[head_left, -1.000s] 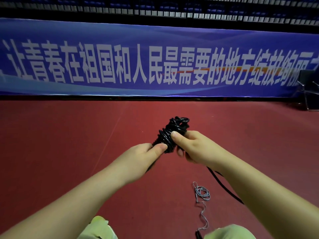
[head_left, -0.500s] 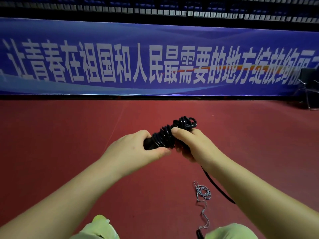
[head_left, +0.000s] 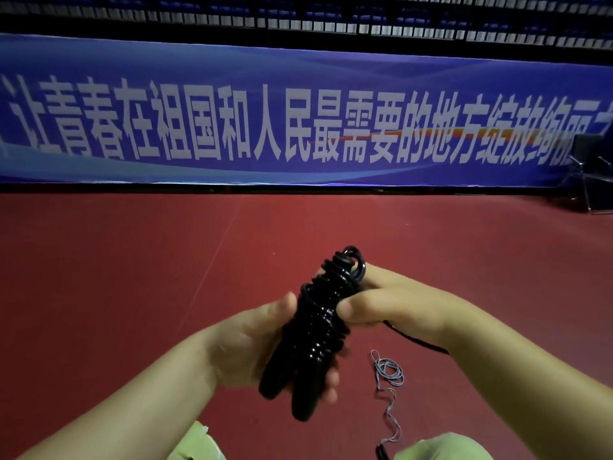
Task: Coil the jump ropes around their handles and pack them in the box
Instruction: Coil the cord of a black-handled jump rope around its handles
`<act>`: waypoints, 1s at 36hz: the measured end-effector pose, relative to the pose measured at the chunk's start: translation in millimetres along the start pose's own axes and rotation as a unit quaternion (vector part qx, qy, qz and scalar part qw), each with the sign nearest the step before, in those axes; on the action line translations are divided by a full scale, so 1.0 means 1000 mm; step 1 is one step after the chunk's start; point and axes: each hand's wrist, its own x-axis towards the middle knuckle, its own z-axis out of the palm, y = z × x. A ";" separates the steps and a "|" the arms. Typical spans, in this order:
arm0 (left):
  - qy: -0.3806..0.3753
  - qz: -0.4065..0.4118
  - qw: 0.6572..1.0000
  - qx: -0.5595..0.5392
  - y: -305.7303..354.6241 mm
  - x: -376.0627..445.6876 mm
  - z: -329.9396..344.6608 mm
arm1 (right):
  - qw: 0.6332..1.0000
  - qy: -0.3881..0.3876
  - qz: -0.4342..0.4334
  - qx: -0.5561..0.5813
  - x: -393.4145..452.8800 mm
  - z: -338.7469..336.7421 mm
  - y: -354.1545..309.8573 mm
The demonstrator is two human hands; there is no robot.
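Both hands — left hand [head_left: 252,346], right hand [head_left: 391,303] — have fingers clenched around the coiled black jump rope [head_left: 318,327].

The black jump rope [head_left: 323,322] looks like glossy plastic, its coiled cord catching bright highlights, and the two handles are smooth and shiny. The red floor [head_left: 132,277] is matt and even. The thin grey cord [head_left: 388,376] lying on it looks braided and dull. The blue banner [head_left: 298,111] has a soft sheen.

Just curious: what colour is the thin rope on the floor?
Grey thin rope, clearest in the head view.
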 end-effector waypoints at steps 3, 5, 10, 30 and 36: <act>0.031 -0.003 1.000 -0.002 -0.003 0.003 0.004 | 0.999 -0.007 0.036 -0.010 -0.004 -0.004 -0.006; 0.085 0.004 0.996 0.001 -0.003 0.003 0.007 | 0.998 0.004 0.058 -0.031 -0.005 -0.009 -0.006; 0.208 0.028 0.974 0.089 -0.001 0.002 0.009 | 0.994 0.009 0.097 -0.053 -0.008 -0.012 -0.003; 0.383 0.078 0.817 0.424 0.005 0.014 0.003 | 0.973 0.129 0.155 -0.114 -0.001 -0.004 0.001; 0.237 0.014 0.962 0.131 0.006 0.001 0.002 | 0.991 0.067 0.102 -0.057 -0.005 -0.005 -0.003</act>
